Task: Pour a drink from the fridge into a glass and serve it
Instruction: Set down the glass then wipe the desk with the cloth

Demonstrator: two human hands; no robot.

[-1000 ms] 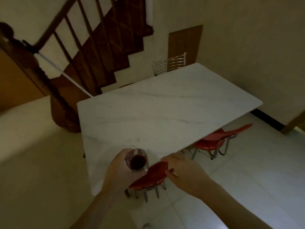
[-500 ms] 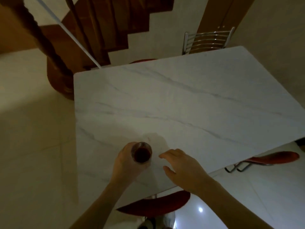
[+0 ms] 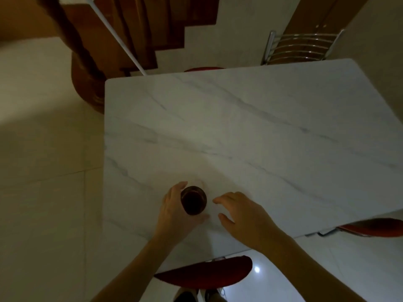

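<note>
A clear glass (image 3: 193, 200) holding a dark red drink is seen from above, over the near part of the white marble table (image 3: 250, 131). My left hand (image 3: 174, 212) is wrapped around the glass from its left side. Whether the glass base rests on the tabletop I cannot tell. My right hand (image 3: 244, 214) hovers just to the right of the glass, fingers spread, holding nothing.
A red chair seat (image 3: 205, 272) sticks out under the table's near edge, another red seat (image 3: 375, 227) at the right. A metal chair back (image 3: 303, 49) stands at the far side. A wooden staircase with a banister (image 3: 87, 62) rises at the left rear.
I have stepped closer, so the table fills more of the view. My left hand carried the glass from the table's edge to a spot over the tabletop, and my right hand followed beside it.
</note>
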